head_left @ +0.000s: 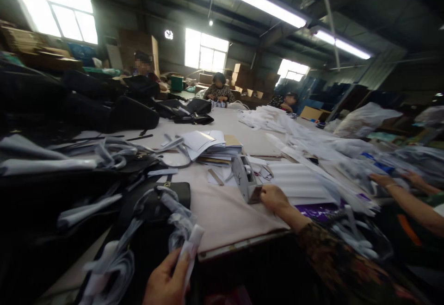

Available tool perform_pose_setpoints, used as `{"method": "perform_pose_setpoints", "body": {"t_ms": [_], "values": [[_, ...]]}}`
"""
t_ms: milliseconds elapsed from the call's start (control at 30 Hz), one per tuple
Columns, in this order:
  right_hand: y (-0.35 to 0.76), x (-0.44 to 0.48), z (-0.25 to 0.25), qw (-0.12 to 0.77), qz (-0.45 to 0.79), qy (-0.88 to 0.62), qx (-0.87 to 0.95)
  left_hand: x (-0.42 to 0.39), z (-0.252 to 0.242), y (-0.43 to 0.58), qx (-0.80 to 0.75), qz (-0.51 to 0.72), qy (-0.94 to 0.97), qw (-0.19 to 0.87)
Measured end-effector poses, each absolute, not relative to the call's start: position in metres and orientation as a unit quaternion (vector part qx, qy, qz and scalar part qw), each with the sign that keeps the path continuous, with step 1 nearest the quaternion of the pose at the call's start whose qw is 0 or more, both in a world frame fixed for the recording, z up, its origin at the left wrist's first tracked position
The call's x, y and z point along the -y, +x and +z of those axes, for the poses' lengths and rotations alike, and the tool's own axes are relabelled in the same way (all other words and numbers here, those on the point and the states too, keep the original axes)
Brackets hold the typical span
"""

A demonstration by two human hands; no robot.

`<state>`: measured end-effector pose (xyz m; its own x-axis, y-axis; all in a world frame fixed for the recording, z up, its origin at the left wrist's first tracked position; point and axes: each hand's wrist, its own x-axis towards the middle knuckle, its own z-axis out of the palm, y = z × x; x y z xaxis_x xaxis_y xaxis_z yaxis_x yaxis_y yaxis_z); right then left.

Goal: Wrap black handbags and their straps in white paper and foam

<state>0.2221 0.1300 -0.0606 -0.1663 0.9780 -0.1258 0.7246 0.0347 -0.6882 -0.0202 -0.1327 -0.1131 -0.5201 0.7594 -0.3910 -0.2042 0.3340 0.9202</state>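
Observation:
At the bottom, my left hand (168, 279) is closed around a bag strap (192, 245) wrapped in white padding. Clear plastic film (178, 217) runs up from it toward a black handbag (176, 196) on the table's left side. My right hand (275, 199) is reached forward, its fingers pinched at the front end of a grey tape dispenser (242, 175). A short brownish piece of tape (255, 195) shows between the dispenser and my fingertips. More wrapped straps (107, 268) lie in coils at the lower left.
Black bags (128, 110) are piled on the left. Stacked cards (215, 145) lie behind the dispenser, white foam sheets (298, 182) to its right. A co-worker's hands (385, 181) work at the right among plastic bags. Other people sit at the far side. The table edge (243, 245) faces me.

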Motion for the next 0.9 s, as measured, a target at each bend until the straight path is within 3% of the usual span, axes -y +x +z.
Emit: {"method": "perform_pose_setpoints", "body": {"t_ms": [133,300,633,900], "values": [[0.194,-0.083,-0.049,0.117,0.38,-0.529,0.75,0.138,-0.108,-0.021,-0.676,0.533,0.262,0.436],[0.123,0.007,-0.038,0.054,0.553,-0.365,0.747,0.138,-0.1,-0.021,-0.704,0.53,0.341,0.327],[0.075,0.035,-0.068,0.046,0.46,-0.454,0.762,0.148,-0.108,-0.018,-0.731,0.498,0.419,0.204],[0.077,0.042,-0.078,0.019,0.527,-0.535,0.66,0.149,-0.114,-0.016,-0.743,0.473,0.434,0.191]]}}
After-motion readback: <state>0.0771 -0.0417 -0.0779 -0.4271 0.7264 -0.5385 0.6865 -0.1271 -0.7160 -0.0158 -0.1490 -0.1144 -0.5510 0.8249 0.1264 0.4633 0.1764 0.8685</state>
